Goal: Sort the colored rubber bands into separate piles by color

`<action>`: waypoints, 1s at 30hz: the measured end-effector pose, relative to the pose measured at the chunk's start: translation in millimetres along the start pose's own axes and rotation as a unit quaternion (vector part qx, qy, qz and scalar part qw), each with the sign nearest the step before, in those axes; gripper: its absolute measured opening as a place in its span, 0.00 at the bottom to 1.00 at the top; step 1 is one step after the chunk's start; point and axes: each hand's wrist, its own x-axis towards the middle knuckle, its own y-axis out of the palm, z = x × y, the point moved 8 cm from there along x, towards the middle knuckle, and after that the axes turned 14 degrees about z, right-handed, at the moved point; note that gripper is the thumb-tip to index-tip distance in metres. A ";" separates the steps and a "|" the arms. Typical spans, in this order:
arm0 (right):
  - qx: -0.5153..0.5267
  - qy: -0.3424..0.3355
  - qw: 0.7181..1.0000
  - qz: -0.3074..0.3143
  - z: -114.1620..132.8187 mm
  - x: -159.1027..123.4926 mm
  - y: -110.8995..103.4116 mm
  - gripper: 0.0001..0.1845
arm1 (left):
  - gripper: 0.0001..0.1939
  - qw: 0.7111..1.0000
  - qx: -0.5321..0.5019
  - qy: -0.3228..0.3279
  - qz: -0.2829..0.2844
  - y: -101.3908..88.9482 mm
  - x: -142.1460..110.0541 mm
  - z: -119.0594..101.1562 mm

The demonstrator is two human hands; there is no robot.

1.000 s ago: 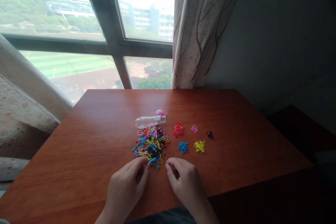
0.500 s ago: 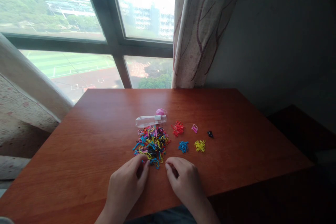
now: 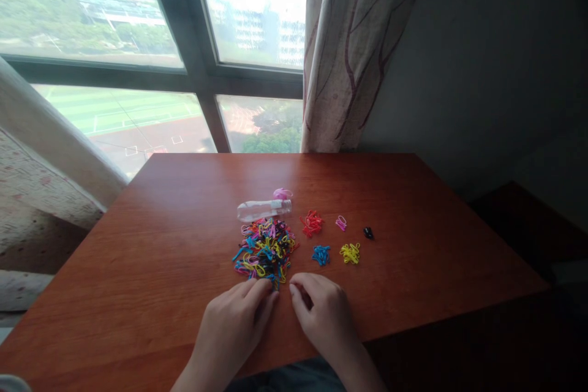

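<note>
A mixed pile of small coloured loops (image 3: 266, 248), in blue, yellow, pink, red and black, lies on the wooden table; their exact kind is too small to make out. At the pile's near edge, my left hand (image 3: 239, 318) has its thumb and forefinger drawn together by some blue loops. What it pinches is hidden. Just right of the pile's near edge is my right hand (image 3: 324, 309), fingers curled and thumb against forefinger; anything between them is too small to see. Sorted by colour to the right are red loops (image 3: 312, 223), blue loops (image 3: 321, 255) and yellow loops (image 3: 350, 253).
Pink loops (image 3: 340, 223) and a small black bunch (image 3: 368, 233) lie farther right. Behind the pile, a clear plastic bottle (image 3: 257, 211) rests on its side beside a pink piece (image 3: 282, 193). The table (image 3: 413, 269) ends before a window and curtains.
My left hand has shifted right and slightly toward me along the pile's near edge, covering some blue loops there. My right hand stays nearly in place.
</note>
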 end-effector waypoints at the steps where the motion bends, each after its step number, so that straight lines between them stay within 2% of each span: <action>1: -0.001 0.000 1.000 0.000 0.1 -0.3 0.0 0.08 | 0.10 1.000 -0.005 0.001 0.002 0.3 0.5 0.2; 15: -0.006 -0.003 1.000 0.000 -0.3 -0.3 1.4 0.09 | 0.09 0.999 0.009 -0.031 -0.002 -1.3 2.8 -6.1; 23: -0.001 -0.004 1.000 -0.002 -0.4 0.0 0.2 0.08 | 0.10 0.999 0.011 -0.042 -0.032 -2.7 4.9 -12.8; 30: -0.009 -0.007 1.000 -0.009 2.2 -1.1 -2.1 0.08 | 0.13 0.997 0.001 -0.041 -0.072 -12.2 -2.2 -8.1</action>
